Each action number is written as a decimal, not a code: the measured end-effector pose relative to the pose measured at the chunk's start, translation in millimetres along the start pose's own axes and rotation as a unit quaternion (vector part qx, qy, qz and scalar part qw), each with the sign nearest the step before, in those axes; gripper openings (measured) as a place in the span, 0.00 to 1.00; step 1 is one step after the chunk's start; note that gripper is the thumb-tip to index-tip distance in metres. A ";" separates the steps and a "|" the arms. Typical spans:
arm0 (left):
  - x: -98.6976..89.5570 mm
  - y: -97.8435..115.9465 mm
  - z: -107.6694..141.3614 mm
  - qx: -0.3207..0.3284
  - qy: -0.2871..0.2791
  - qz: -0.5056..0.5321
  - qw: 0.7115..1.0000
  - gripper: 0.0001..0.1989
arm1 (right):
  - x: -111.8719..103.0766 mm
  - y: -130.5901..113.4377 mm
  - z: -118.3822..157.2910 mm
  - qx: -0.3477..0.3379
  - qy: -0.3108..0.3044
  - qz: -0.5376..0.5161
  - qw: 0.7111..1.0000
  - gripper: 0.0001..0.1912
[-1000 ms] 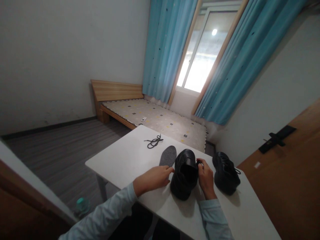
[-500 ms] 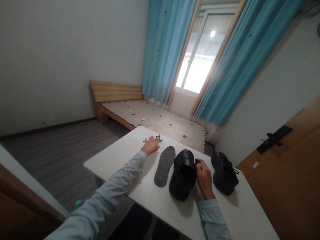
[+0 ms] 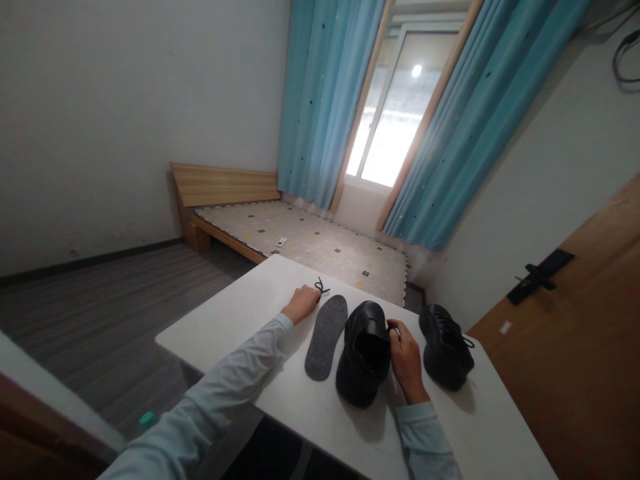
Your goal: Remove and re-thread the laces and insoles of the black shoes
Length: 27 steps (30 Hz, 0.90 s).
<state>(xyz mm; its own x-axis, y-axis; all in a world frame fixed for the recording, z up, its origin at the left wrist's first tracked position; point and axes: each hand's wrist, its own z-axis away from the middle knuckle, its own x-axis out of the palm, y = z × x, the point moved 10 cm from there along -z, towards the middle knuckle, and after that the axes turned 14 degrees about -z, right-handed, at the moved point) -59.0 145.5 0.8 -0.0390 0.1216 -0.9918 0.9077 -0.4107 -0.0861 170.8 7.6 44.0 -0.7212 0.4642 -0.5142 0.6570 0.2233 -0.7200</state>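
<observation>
My left hand [image 3: 302, 303] is closed round a black shoelace [image 3: 321, 287], whose looped end sticks out past the fingers above the white table. Just right of that hand lies a grey insole [image 3: 327, 339], flat on the tabletop. Beside the insole stands a black shoe [image 3: 361, 360] without visible laces, its opening towards me. My right hand [image 3: 406, 353] grips this shoe at its right side, fingers curled on the upper edge; the fingertips are partly hidden. Farther right, a second black shoe [image 3: 447, 350] stands with its laces in.
The white table [image 3: 225, 323] ends close to my body. Behind it is a bed [image 3: 320, 233] with a bare patterned mattress and a small white object [image 3: 281, 242] on it. A wooden door [image 3: 565, 340] is at the right, and blue curtains [image 3: 330, 107] hang by the window.
My left hand has gone from spread fingers over the shoelace to closed on it, and the lace's end has shifted. The right hand stays at the shoe. The view has moved slightly.
</observation>
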 end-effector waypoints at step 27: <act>-18.2 5.4 26.3 0.084 -0.041 0.079 0.992 0.10 | 1.1 4.3 -1.0 0.011 -0.004 0.001 1.000 0.21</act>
<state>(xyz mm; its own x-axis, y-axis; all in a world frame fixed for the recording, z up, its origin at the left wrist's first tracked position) -64.4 117.3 15.9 0.0581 -0.0272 -0.9979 0.8230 -0.5645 0.0633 173.1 10.0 40.8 -0.7210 0.4586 -0.5194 0.6542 0.2035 -0.7285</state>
